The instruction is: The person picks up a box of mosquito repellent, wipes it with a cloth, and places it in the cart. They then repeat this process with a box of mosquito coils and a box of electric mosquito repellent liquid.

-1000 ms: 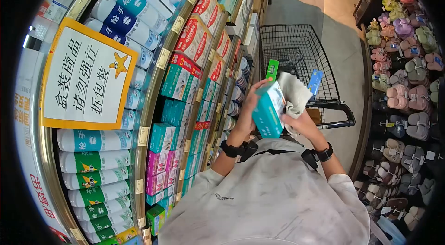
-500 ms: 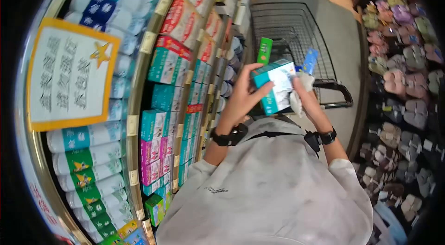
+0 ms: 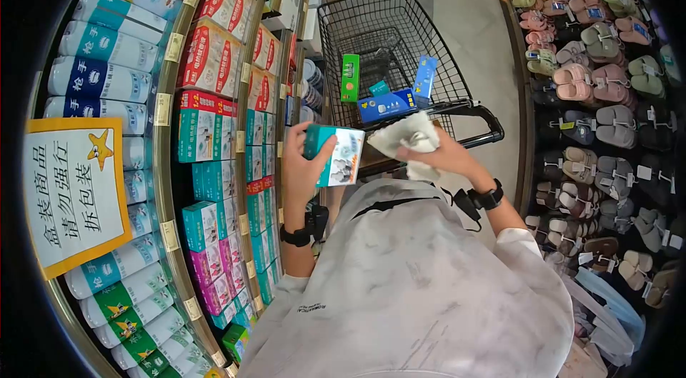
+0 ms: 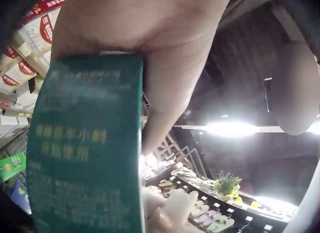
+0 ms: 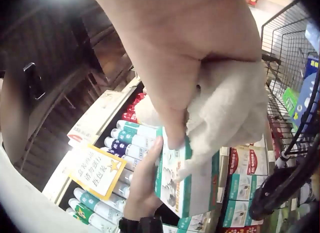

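A teal-and-white box point(image 3: 343, 156) is in my left hand point(image 3: 299, 167), with the thumb across its printed front. The box's teal side point(image 4: 90, 148) fills much of the left wrist view. My right hand point(image 3: 456, 156) grips a crumpled off-white cloth point(image 3: 404, 136) just right of the box. In the right wrist view the cloth point(image 5: 230, 103) bunches under the right hand point(image 5: 175, 48), overlapping the upper part of the box point(image 5: 187, 193). The fingers beneath the cloth are hidden.
Ahead stands a black wire shopping cart point(image 3: 494, 126) holding a green box point(image 3: 349, 78), blue boxes point(image 3: 388, 104) and a small teal box point(image 3: 379, 88). Shelves of spray cans point(image 3: 111, 81) and stacked boxes point(image 3: 207, 128) line the left, with a yellow-edged sign point(image 3: 75, 192). Slippers point(image 3: 614, 124) hang at the right.
The box was turned between both hands. Now the left hand holds it further left, its white front showing, and the right hand with the cloth has drawn away from it.
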`<state>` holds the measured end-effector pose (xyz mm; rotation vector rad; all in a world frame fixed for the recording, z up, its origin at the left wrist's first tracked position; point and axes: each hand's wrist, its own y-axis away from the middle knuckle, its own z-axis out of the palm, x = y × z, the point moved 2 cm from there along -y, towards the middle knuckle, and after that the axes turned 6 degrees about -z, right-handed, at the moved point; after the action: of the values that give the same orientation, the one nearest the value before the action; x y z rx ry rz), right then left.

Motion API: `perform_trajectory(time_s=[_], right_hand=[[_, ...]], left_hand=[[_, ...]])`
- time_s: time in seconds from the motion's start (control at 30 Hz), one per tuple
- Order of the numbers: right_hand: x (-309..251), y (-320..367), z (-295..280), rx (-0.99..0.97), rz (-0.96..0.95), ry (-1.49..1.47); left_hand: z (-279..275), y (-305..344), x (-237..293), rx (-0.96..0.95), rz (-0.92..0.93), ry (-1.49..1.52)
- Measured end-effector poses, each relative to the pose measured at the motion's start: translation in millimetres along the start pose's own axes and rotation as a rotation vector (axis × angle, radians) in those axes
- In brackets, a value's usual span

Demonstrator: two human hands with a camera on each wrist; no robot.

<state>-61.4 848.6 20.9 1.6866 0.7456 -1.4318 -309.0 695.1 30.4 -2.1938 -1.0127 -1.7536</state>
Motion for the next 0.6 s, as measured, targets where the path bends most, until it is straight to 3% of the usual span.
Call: perform_trajectory(time_s=[0.13, 0.3, 0.37, 0.4, 0.47, 0.53, 0.6], right_hand=[[31.2, 6.8, -62.1, 0.284, 0.104, 0.031], [44.5, -22.2, -137.7, 0.396, 0.175, 0.225], [94.7, -40.1, -170.9, 0.571, -0.081, 0.106], [98.9, -48.0, -185.6, 0.563, -0.081, 0.114], [116.4, -57.5, -209.9, 0.530, 0.180, -0.030], [118.3, -69.1, -215.6, 0.604, 0.189, -0.162], [141.0, -82.7, -241.7, 0.484, 0.230, -0.024]], left_hand=[[-0.5, -3.1, -13.0, 0.113, 0.053, -0.097], [10.9, -1.7, -20.3, 0.173, -0.063, 0.025], [17.3, -1.7, -23.0, 0.205, -0.058, 0.060], [21.4, -1.6, -23.8, 0.235, -0.051, 0.088], [26.9, 1.3, -21.4, 0.248, -0.091, 0.073], [30.1, 3.4, -27.5, 0.319, -0.087, 0.079], [33.2, 5.7, -33.2, 0.371, -0.117, 0.089]])
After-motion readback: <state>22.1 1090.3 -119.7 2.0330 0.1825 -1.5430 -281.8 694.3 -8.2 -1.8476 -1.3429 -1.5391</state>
